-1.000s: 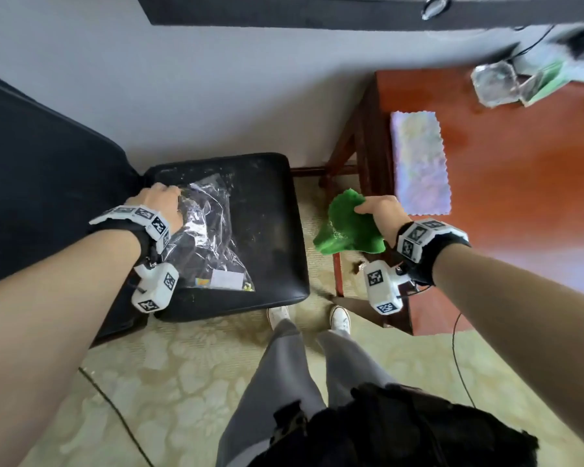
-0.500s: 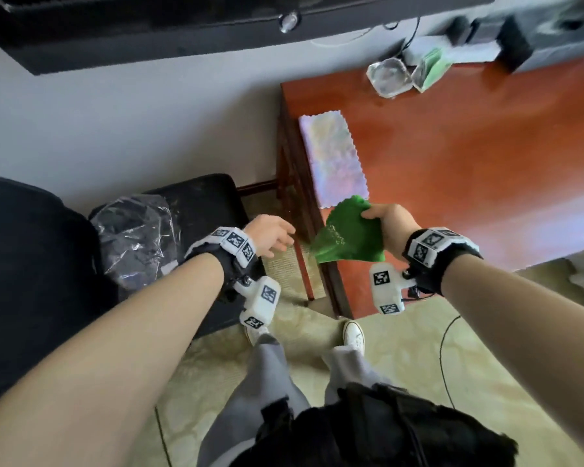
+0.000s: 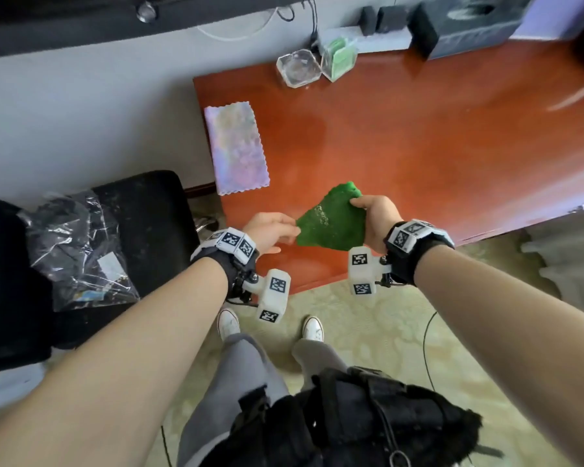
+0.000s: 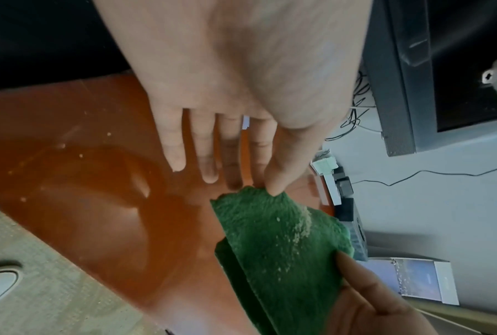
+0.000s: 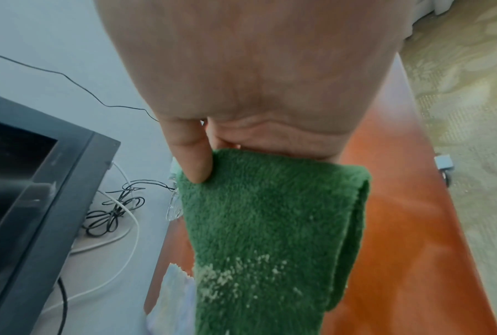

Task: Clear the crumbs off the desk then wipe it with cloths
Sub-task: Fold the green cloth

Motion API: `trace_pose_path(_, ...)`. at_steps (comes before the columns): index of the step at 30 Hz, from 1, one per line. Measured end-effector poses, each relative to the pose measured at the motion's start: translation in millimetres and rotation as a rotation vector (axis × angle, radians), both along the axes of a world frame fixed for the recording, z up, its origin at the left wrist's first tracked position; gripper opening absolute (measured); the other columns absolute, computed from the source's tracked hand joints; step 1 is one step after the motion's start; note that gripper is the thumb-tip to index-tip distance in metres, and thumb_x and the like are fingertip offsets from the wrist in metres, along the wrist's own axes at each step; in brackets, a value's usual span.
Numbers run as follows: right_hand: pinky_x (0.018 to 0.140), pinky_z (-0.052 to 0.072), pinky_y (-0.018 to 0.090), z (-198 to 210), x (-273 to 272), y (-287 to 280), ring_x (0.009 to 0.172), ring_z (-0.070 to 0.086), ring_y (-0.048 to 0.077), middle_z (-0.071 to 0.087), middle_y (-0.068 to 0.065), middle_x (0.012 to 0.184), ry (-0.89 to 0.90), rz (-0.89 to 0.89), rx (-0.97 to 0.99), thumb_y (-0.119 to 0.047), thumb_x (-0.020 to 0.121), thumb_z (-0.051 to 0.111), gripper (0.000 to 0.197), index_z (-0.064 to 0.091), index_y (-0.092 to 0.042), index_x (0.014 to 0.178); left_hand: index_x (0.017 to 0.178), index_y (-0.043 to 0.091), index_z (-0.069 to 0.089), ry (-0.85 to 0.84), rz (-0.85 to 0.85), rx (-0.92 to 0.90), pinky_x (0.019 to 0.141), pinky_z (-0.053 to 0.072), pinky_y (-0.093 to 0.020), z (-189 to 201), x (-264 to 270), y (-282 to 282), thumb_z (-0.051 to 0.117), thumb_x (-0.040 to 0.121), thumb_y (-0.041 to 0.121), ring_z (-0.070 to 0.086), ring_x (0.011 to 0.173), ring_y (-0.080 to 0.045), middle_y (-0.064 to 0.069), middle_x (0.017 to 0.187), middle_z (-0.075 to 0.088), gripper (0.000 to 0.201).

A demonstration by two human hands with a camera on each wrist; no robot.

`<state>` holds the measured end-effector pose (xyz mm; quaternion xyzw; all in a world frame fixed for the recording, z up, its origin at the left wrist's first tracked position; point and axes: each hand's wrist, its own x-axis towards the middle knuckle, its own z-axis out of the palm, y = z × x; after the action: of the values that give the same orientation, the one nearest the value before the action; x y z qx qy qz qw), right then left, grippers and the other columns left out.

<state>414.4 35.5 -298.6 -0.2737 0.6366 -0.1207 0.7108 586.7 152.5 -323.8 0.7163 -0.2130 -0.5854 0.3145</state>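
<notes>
Over the red desk [image 3: 435,156], both hands hold the green cloth [image 3: 332,224]: right hand [image 3: 376,219] grips one end, fingers hidden; left hand [image 3: 270,230] pinches a corner.

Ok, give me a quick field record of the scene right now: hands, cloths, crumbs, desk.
right hand: grips the green cloth at its upper corner, above the desk
left hand: thumb and fingertips pinch the cloth's opposite corner
green cloth: folded, held up between both hands, pale crumbs stuck to its nap
second cloth: pastel, flat on the desk's left end, untouched
desk: reddish wood, a few crumbs left near the front edge
plastic bag: on the black seat to the left
</notes>
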Motion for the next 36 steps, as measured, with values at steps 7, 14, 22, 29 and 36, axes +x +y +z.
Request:
trace_pose_path(7,0.078,0.054,0.047,-5.6,-24.1,-7.5,0.101,0.062,0.035,0.057,0.017,0.126,0.029,-0.030,0.018,-0.016,0.098,0.051,0.035,0.048,-0.001,0.129,0.114,0.016,0.059,-0.226,-0.023,-0.056,0.079,0.059,-0.037,-2.3,-35.1,-10.7,0.073,0.086,0.014,0.072,0.089,-0.021,-0.005,0.103,0.071,0.031)
trace_pose_path(14,0.056,0.053,0.035,-16.3,-25.9,-10.1,0.085,0.068,0.031,0.067,0.018,0.110,0.091,-0.021,0.023,-0.013,0.098,0.053,0.028,0.054,0.004,0.121,0.083,0.031,0.061,-0.740,-0.467,-0.202,0.066,0.048,-0.028,1.8,-52.5,-11.5,0.081,0.074,0.034,0.058,0.076,-0.010,0.012,0.086,0.058,0.022)
trace_pose_path(22,0.082,0.053,0.044,-16.2,-23.1,-22.8,0.083,0.062,0.034,0.062,0.020,0.090,0.214,0.040,0.022,-0.013,0.095,0.054,0.015,0.054,0.000,0.086,0.085,0.033,0.060,-1.020,-0.606,-0.275,0.064,0.049,-0.029,13.8,-46.7,-22.1,0.069,0.077,0.054,0.059,0.074,-0.014,0.013,0.088,0.054,0.024)
trace_pose_path(29,0.068,0.049,0.033,3.1,-18.8,-13.4,0.062,0.057,0.027,0.061,0.012,0.079,0.058,0.025,0.048,-0.032,0.090,0.057,0.024,0.057,-0.008,0.085,0.081,0.034,0.064,-1.014,-0.603,-0.274,0.066,0.049,-0.028,29.8,-36.3,-37.7,0.067,0.079,0.043,0.060,0.080,-0.016,0.014,0.085,0.059,0.009)
trace_pose_path(36,0.100,0.045,0.054,19.7,-16.9,-4.2,0.092,0.073,0.025,0.076,0.004,0.097,-0.028,0.320,-0.098,-0.065,0.060,0.079,0.069,0.068,-0.015,0.105,0.081,0.025,0.072,-0.926,-0.460,-0.238,0.064,0.056,-0.035,39.4,-31.2,-50.7,0.068,0.082,0.038,0.065,0.073,-0.022,0.003,0.075,0.071,0.014)
